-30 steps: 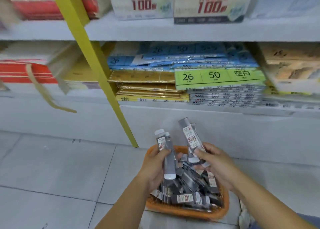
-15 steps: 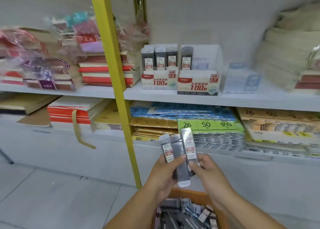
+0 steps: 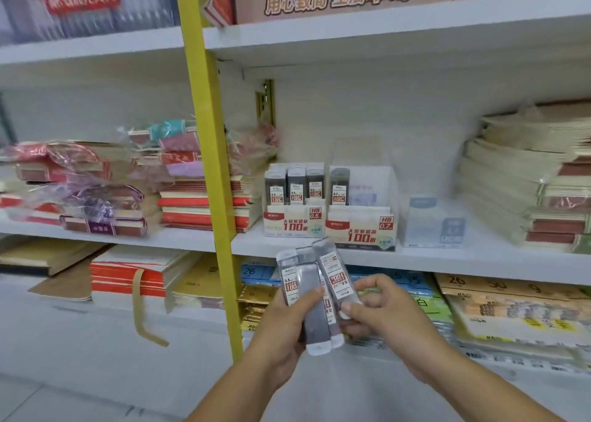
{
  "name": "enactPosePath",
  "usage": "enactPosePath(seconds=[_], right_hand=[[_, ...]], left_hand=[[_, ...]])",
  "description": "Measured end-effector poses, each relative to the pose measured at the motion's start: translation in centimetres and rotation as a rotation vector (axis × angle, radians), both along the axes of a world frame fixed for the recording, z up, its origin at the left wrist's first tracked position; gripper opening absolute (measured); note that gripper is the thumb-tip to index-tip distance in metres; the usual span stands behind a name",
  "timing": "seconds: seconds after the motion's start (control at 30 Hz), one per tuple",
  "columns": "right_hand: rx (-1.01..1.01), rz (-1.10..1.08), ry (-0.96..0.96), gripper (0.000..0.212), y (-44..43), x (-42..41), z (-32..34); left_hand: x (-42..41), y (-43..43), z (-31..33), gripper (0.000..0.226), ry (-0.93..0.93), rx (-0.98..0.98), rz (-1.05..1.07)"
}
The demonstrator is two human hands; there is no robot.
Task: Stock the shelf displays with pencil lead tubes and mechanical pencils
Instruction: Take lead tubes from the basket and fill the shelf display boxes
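Note:
My left hand (image 3: 284, 329) grips a small bunch of grey pencil lead tubes (image 3: 311, 313) with red and white labels, held upright below the middle shelf. My right hand (image 3: 380, 313) pinches one more lead tube (image 3: 335, 274) that leans against the bunch. On the shelf above stand two display boxes: the HB 0.5 box (image 3: 294, 220) holds three rows of tubes, and the HB 0.7 box (image 3: 361, 226) holds one tube at its left, the rest showing bare. The basket is out of view.
A yellow upright post (image 3: 208, 166) runs just left of the display boxes. Stacks of notebooks (image 3: 204, 204) sit to the left, wrapped paper stacks (image 3: 524, 191) to the right, a pale blue box (image 3: 431, 223) beside the displays. Card packs (image 3: 505, 306) fill the lower shelf.
The view has risen from the orange basket on the floor to the shelf. Both hands lifted the lead tubes up out of the basket and now hold them just under the display boxes.

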State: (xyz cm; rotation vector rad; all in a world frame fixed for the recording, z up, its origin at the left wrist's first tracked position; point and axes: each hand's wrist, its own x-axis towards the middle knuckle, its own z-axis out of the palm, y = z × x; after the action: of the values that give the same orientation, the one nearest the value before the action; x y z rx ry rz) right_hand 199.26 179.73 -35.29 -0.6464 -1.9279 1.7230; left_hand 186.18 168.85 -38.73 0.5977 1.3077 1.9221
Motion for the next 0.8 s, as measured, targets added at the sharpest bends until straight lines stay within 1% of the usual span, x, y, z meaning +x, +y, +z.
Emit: enactPosePath(seconds=[0.07, 0.17, 0.3, 0.4, 0.47, 0.53, 0.6, 0.67, 0.73, 0.8], right_hand=[[0.03, -0.016, 0.024, 0.028, 0.0, -0.5, 0.6], [0.054, -0.068, 0.12, 0.022, -0.4, -0.9, 1.4], [0.194, -0.151, 0.179, 0.019, -0.4, -0.6, 2.3], [0.37, -0.171, 0.218, 0.02, -0.2, -0.6, 5.0], [0.495, -0.199, 0.309, 0.022, 0.4, -1.6, 8.5], [0.695, -0.252, 0.353, 0.027, 1.2, -3.2, 12.3], [0.934, -0.268, 0.323, 0.028, 1.8, -5.4, 15.4], [1.095, -0.231, 0.245, 0.025, 2.5, -7.8, 17.1], [1.179, -0.194, 0.143, 0.018, 3.5, -10.0, 17.7], [1.203, -0.155, 0.061, 0.015, 4.4, -12.0, 17.9]], left_hand=[[-0.3, 0.1, 0.3, 0.031, -0.004, 0.011, 0.035], [-1.1, -0.1, 1.2, 0.029, -0.001, 0.036, 0.097], [-2.3, -1.1, 2.2, 0.027, 0.013, 0.078, 0.187], [-2.9, -1.7, 3.0, 0.025, 0.039, 0.109, 0.218], [-3.6, -2.0, 3.8, 0.027, 0.06, 0.142, 0.234], [-4.3, -2.0, 4.4, 0.03, 0.085, 0.169, 0.252], [-5.1, -2.0, 4.7, 0.032, 0.104, 0.191, 0.267], [-5.7, -2.0, 4.9, 0.03, 0.116, 0.195, 0.28], [-6.3, -1.8, 4.8, 0.027, 0.125, 0.191, 0.283], [-6.9, -1.5, 4.6, 0.026, 0.135, 0.183, 0.283]])
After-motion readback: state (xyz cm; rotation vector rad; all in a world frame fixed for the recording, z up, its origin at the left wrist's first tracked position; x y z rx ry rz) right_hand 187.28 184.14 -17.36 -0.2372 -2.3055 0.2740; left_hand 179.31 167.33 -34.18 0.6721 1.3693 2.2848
